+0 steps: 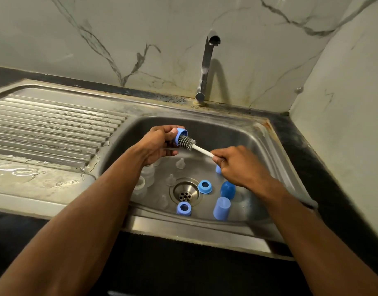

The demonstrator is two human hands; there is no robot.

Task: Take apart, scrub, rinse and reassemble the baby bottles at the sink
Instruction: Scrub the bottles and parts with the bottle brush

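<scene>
Over the steel sink (267,146), the left hand (156,144) grips a blue plastic bottle collar (181,133); the right hand (235,165) pinches the white-handled bottle brush (189,143), its grey bristles inside the ring.

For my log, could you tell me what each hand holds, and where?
Left hand grips a blue ring by its rim; right hand pinches the brush by its white handle.

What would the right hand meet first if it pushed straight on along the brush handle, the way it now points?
The right hand points up-left along the brush. The bristles already sit in the blue collar ring held by the left hand, so the push would likely meet that ring first, then the left palm.
</scene>
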